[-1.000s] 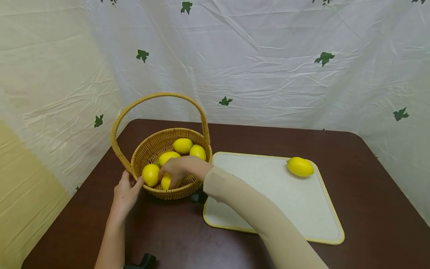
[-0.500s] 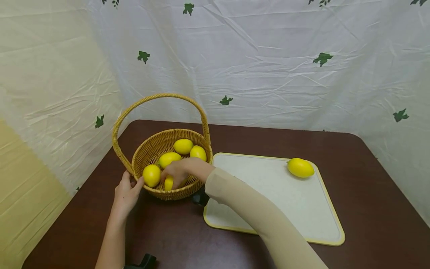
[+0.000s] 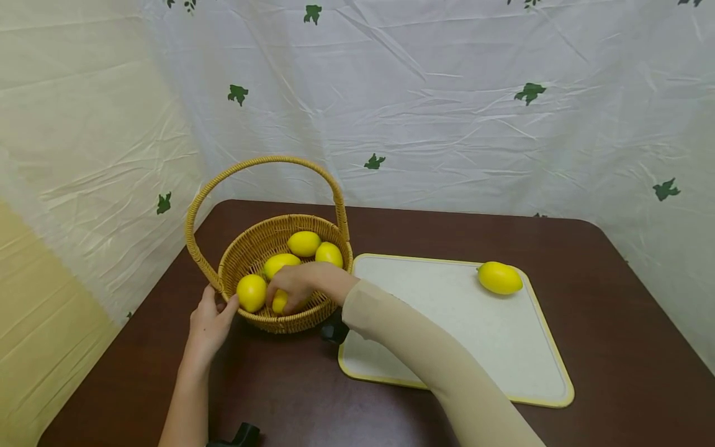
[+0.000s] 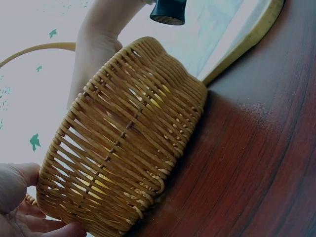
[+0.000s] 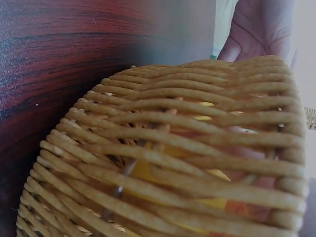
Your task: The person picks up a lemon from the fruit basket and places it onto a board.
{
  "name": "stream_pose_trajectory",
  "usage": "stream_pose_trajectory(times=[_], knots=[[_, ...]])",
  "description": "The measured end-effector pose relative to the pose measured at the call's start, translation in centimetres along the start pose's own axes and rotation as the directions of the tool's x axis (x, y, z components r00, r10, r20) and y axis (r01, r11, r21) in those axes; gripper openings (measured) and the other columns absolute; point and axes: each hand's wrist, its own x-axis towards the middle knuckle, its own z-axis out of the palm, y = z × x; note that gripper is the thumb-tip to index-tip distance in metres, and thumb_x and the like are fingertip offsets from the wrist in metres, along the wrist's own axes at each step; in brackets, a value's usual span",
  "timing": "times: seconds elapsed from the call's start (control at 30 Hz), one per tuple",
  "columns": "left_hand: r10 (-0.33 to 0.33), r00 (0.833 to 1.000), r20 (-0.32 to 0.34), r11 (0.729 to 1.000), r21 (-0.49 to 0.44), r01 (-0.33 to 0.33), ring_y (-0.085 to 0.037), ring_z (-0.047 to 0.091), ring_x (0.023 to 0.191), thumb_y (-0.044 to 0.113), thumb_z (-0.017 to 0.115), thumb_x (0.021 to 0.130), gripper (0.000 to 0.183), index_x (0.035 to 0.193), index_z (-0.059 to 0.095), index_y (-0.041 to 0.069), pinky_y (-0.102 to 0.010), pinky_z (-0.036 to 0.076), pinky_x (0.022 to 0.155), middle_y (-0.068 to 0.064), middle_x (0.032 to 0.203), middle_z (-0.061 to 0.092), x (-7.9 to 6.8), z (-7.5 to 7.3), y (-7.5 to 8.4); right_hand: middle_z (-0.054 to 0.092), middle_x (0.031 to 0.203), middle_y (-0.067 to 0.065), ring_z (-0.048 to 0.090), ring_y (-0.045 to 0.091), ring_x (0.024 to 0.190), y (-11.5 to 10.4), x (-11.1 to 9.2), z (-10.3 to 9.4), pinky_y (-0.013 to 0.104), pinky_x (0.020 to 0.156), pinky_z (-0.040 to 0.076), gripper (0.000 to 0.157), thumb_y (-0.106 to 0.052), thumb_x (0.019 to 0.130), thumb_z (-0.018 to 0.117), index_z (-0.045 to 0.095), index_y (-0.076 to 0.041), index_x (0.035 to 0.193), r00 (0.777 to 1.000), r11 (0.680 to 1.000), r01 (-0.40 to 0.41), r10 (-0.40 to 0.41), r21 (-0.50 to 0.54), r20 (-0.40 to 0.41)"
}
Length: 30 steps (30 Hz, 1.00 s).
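Observation:
A wicker basket (image 3: pixel 290 323) with a tall arched handle stands on the table, several yellow lemons inside. My right hand (image 3: pixel 294 283) reaches into its front part, fingers curled round a lemon (image 3: pixel 279 302) that they partly cover. Just left of those fingers lies another lemon (image 3: pixel 251 293). At the basket's left front, my left hand (image 3: pixel 211 320) holds the rim near the handle's foot, thumb on top. The left wrist view shows the left hand (image 4: pixel 17 197) at the weave's edge. Through the basket wall (image 5: pixel 148 123) in the right wrist view, yellow and fingers show only in slits.
A white cutting board (image 3: pixel 503 347) with a yellow edge lies right of the basket, close to it. One lemon (image 3: pixel 499 278) rests at its far right corner. The dark wooden table (image 3: pixel 290 391) ends at a white curtain (image 3: pixel 447 136) behind.
My right hand has shifted very slightly right around the lemon, still inside the basket. The left hand keeps its hold on the rim, and the other lemons look unmoved.

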Motion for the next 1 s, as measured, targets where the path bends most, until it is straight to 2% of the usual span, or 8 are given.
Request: stream_pose_trajectory(times=[0.17, 0.4, 0.73, 1.0], knots=[[-0.003, 1.0, 0.001, 1.0, 0.007, 0.003, -0.041, 0.036, 0.124, 0.03, 0.043, 0.096, 0.061, 0.143, 0.018, 0.0, -0.052, 0.036, 0.093, -0.027, 0.14, 0.031, 0.0, 0.0, 0.0, 0.055, 0.117, -0.007, 0.046, 0.008, 0.106, 0.0, -0.4, -0.4, 0.022, 0.092, 0.035, 0.035, -0.024, 0.086, 0.064, 0.059, -0.02, 0.121, 0.999, 1.0, 0.0, 0.0, 0.003, -0.042], [0.0, 1.0, 0.002, 1.0, 0.009, 0.0, -0.039, 0.039, 0.121, 0.031, 0.043, 0.096, 0.06, 0.141, 0.02, -0.001, -0.049, 0.038, 0.091, -0.027, 0.137, 0.035, 0.1, 0.0, -0.1, 0.057, 0.11, -0.005, 0.048, 0.009, 0.095, -0.1, -1.3, -0.9, 0.02, 0.084, 0.037, 0.038, -0.026, 0.085, 0.065, 0.059, -0.018, 0.122, 0.992, 0.998, 0.061, -0.064, -0.034, -0.11], [0.01, 1.0, 0.007, 1.0, 0.001, -0.01, -0.04, 0.036, 0.124, 0.029, 0.043, 0.096, 0.06, 0.142, 0.018, -0.001, -0.051, 0.037, 0.093, -0.027, 0.138, 0.032, 0.1, 0.0, 0.2, 0.055, 0.118, -0.001, 0.047, 0.012, 0.102, 0.7, -4.7, -1.9, 0.021, 0.087, 0.036, 0.04, -0.025, 0.087, 0.063, 0.057, -0.014, 0.125, 0.975, 0.997, 0.077, -0.08, -0.026, -0.208], [-0.005, 1.0, 0.004, 1.0, 0.007, 0.005, -0.043, 0.034, 0.124, 0.028, 0.043, 0.096, 0.059, 0.141, 0.019, -0.002, -0.053, 0.035, 0.094, -0.028, 0.139, 0.03, 0.0, 0.0, 0.1, 0.054, 0.116, 0.001, 0.047, 0.014, 0.099, 1.0, -7.3, -2.0, 0.025, 0.086, 0.038, 0.042, -0.031, 0.087, 0.062, 0.056, -0.013, 0.125, 0.953, 0.997, 0.058, -0.07, -0.049, -0.296]])
